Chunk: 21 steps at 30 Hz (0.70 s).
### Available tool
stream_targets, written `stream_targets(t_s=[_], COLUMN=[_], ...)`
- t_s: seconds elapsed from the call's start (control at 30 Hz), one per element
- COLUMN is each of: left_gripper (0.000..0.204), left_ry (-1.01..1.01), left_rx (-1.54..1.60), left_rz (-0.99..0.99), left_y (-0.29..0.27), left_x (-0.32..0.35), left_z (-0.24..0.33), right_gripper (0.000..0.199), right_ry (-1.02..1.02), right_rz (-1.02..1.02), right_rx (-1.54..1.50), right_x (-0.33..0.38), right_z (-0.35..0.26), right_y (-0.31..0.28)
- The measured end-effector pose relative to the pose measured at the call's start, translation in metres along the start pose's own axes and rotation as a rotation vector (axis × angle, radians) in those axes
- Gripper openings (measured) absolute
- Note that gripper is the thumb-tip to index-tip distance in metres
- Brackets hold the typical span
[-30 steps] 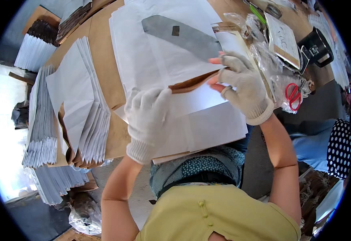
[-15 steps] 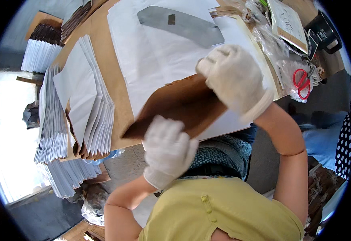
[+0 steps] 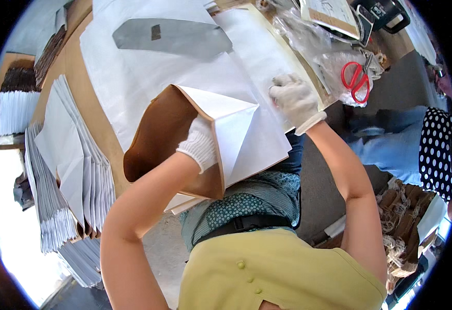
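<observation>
A paper bag (image 3: 156, 126), brown inside and white outside, gapes open at the near edge of the table, its white folded end pointing right. My left hand (image 3: 201, 142), in a white knitted glove, reaches into the bag's mouth; its fingers are hidden behind the bag wall. Right of the bag, my gloved right hand (image 3: 293, 101) hovers over the white paper sheets with its fingers curled in. Whether anything sits in those fingers is hidden. Beneath the bag lie large white sheets (image 3: 107, 77), and a grey flat template (image 3: 179, 39) with a small square hole rests on them.
Folded white bags (image 3: 78, 160) stand in stacks on the left. At the right table corner are red-handled scissors (image 3: 356, 82) on clear plastic wrap (image 3: 334, 64), with a black mug (image 3: 389, 15) behind. Another person's polka-dot garment (image 3: 435, 150) shows at far right.
The bag, formerly flatter and held between both hands, is now opened out. My left hand has gone inside it, and my right hand has come off it. The whole view has shifted.
</observation>
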<state>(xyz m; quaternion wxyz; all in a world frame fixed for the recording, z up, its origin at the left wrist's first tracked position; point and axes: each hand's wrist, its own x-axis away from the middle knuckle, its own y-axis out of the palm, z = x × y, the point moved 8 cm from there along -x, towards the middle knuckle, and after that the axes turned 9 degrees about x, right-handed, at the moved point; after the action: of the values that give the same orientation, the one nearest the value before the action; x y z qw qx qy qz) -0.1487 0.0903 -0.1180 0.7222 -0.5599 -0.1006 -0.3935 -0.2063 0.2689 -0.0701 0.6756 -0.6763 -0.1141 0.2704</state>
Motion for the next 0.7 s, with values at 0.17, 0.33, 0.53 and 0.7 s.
stream_targets(t_s=[0.17, 0.33, 0.53, 0.7], left_gripper=[0.065, 0.056, 0.066, 0.061], left_ry=[0.135, 0.072, -0.253, -0.248], left_rx=[0.941, -0.183, 0.722, 1.113], left_rz=[0.061, -0.029, -0.659, 0.008], left_y=[0.040, 0.010, -0.055, -0.078], left_x=[-0.024, 0.001, 0.090, 0.046], left_z=[-0.036, -0.018, -0.072, -0.117], right_gripper=[0.029, 0.040, 0.045, 0.051], right_ry=[0.314, 0.174, 0.127, 0.075], right_rz=[0.054, 0.086, 0.004, -0.060], right_rx=[-0.829, -0.660, -0.595, -0.510], right_x=[0.026, 0.025, 0.027, 0.024], right_z=[-0.029, -0.073, -0.078, -0.087], right_y=[-0.014, -0.020, -0.010, -0.010])
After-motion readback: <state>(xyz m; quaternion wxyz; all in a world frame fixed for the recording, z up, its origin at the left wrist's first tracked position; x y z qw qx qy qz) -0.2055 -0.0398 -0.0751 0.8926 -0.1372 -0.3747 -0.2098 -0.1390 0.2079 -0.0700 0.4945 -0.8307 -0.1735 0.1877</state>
